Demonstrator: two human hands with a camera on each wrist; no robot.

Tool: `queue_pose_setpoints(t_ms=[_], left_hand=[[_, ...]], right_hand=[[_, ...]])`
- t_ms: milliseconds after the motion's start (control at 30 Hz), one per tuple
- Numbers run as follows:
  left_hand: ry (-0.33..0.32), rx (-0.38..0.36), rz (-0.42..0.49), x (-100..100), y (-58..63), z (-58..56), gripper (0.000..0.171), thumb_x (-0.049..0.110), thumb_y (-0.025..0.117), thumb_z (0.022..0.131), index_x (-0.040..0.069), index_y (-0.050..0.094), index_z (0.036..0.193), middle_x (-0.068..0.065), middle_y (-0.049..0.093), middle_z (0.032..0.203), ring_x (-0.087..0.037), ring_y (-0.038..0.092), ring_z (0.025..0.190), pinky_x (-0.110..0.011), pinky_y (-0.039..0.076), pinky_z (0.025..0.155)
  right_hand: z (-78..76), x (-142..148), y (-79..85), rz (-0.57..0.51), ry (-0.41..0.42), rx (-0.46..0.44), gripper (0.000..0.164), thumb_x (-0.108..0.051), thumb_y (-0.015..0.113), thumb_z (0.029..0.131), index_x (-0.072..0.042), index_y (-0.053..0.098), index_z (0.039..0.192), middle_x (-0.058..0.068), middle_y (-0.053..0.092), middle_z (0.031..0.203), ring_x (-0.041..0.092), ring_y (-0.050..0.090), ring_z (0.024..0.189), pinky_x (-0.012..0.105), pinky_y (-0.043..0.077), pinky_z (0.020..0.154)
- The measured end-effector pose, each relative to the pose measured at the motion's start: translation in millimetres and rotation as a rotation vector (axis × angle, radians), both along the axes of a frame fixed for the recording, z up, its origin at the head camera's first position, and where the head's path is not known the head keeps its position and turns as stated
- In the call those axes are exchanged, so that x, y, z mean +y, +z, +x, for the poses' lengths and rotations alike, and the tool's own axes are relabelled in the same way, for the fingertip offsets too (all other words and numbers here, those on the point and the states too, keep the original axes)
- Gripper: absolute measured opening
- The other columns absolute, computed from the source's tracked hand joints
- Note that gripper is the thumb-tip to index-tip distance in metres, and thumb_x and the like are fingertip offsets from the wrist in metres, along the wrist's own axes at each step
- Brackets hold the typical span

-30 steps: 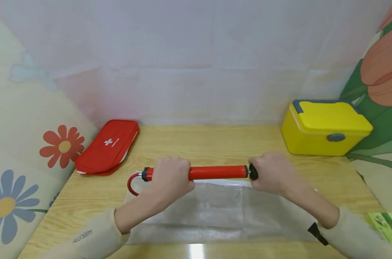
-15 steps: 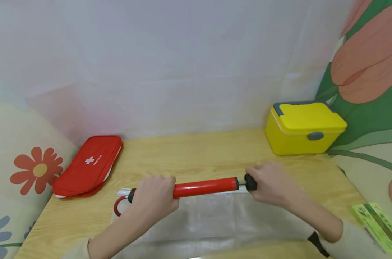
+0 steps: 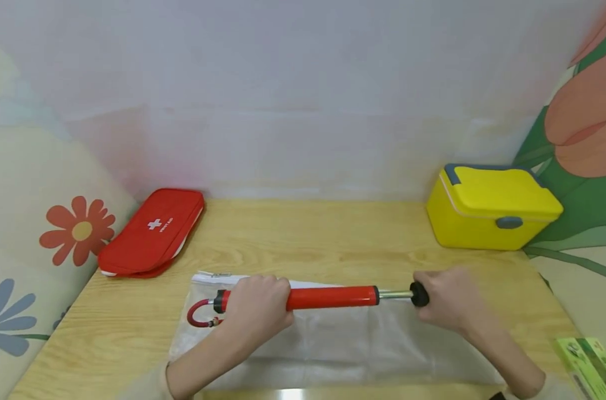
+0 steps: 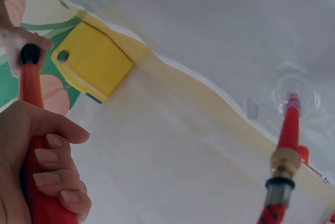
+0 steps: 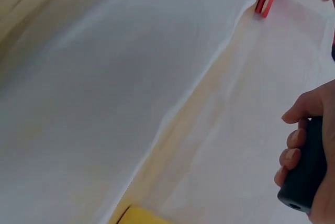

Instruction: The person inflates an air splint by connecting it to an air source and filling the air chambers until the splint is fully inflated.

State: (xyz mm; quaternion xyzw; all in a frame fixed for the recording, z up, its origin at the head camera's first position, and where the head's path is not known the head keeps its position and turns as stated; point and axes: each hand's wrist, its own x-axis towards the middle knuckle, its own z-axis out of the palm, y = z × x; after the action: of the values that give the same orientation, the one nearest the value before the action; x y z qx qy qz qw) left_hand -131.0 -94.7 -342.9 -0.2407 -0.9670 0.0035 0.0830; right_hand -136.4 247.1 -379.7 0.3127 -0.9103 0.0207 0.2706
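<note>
A red hand pump is held level above a translucent plastic bag or inflatable with a white-edged far side. My left hand grips the pump's red barrel near its hose end. Around the black handle curl the fingers of my right hand. A length of metal rod shows between barrel and handle. From the left end curves a short red hose. In the left wrist view, the hose's red nozzle sits at a round clear valve in the plastic.
On the wooden table, a red first-aid pouch lies at the back left. A yellow box with a grey latch stands at the back right. Near the right edge is a green packet. A pale cloth wall rises behind.
My right hand has drawn the handle rightward, away from the barrel, so more rod shows. The left hand keeps its grip on the barrel. The head view has shifted slightly.
</note>
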Motion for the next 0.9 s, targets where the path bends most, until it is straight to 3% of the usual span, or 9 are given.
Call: queue_pose_setpoints(t_ms=[100, 267, 500, 600, 733, 833, 900], left_hand=[[0.032, -0.031, -0.003, 4.1, 0.7, 0.8, 0.023, 0.027, 0.08, 0.067, 0.009, 0.066, 0.07, -0.001, 0.052, 0.054, -0.017, 0.043, 0.045, -0.033, 0.045, 0.044], [0.045, 0.015, 0.036, 8.0, 1.4, 2.4, 0.018, 0.022, 0.078, 0.066, 0.009, 0.065, 0.067, 0.001, 0.049, 0.052, -0.016, 0.041, 0.043, -0.033, 0.042, 0.041], [0.038, 0.019, 0.069, 28.1, 3.7, -0.5, 0.016, 0.023, 0.077, 0.068, 0.011, 0.065, 0.067, 0.003, 0.049, 0.052, -0.013, 0.041, 0.042, -0.031, 0.04, 0.04], [0.025, 0.062, 0.075, 27.8, 6.1, -4.4, 0.017, 0.023, 0.075, 0.067, 0.013, 0.061, 0.063, 0.003, 0.046, 0.05, -0.014, 0.041, 0.041, -0.032, 0.037, 0.038], [0.027, 0.107, 0.053, 13.3, 9.0, -11.3, 0.019, 0.021, 0.072, 0.064, 0.015, 0.055, 0.059, 0.003, 0.041, 0.048, -0.015, 0.039, 0.041, -0.033, 0.036, 0.037], [0.019, 0.123, 0.052, 1.6, 9.5, -15.3, 0.019, 0.019, 0.069, 0.063, 0.015, 0.051, 0.058, 0.004, 0.039, 0.048, -0.016, 0.037, 0.041, -0.032, 0.034, 0.037], [0.013, 0.118, 0.058, -4.0, 10.2, -16.7, 0.019, 0.018, 0.067, 0.063, 0.015, 0.05, 0.058, 0.005, 0.038, 0.047, -0.015, 0.037, 0.041, -0.031, 0.032, 0.037]], right_hand=[[2.1, -17.3, -2.8, -0.013, -0.024, -0.021, 0.026, -0.018, 0.069, 0.052, -0.018, 0.045, 0.064, -0.014, 0.027, 0.051, 0.002, 0.019, 0.045, 0.021, 0.017, 0.041], [-1.6, -45.3, 3.8, 0.006, -0.054, -0.031, 0.025, -0.017, 0.067, 0.054, -0.018, 0.044, 0.063, -0.013, 0.026, 0.052, 0.004, 0.02, 0.045, 0.023, 0.018, 0.04], [-10.0, -77.3, 17.3, 0.029, -0.048, -0.072, 0.021, -0.017, 0.068, 0.055, -0.015, 0.049, 0.064, -0.008, 0.036, 0.05, 0.01, 0.034, 0.04, 0.025, 0.03, 0.04], [-13.2, -77.1, 21.6, 0.03, -0.046, -0.067, 0.021, -0.017, 0.069, 0.056, -0.015, 0.049, 0.064, -0.008, 0.034, 0.05, 0.01, 0.033, 0.041, 0.025, 0.031, 0.04], [-16.8, -67.4, 22.2, -0.019, 0.015, -0.042, 0.024, -0.014, 0.07, 0.06, -0.016, 0.047, 0.066, -0.01, 0.033, 0.053, 0.007, 0.032, 0.044, 0.024, 0.029, 0.042], [-19.3, -48.5, 19.6, -0.076, 0.067, -0.056, 0.028, -0.012, 0.075, 0.061, -0.016, 0.048, 0.068, -0.012, 0.039, 0.055, 0.004, 0.035, 0.046, 0.022, 0.028, 0.043], [-19.7, -29.8, 19.5, -0.089, 0.056, -0.082, 0.03, -0.014, 0.078, 0.061, -0.017, 0.049, 0.069, -0.012, 0.043, 0.057, 0.004, 0.036, 0.048, 0.022, 0.028, 0.044]])
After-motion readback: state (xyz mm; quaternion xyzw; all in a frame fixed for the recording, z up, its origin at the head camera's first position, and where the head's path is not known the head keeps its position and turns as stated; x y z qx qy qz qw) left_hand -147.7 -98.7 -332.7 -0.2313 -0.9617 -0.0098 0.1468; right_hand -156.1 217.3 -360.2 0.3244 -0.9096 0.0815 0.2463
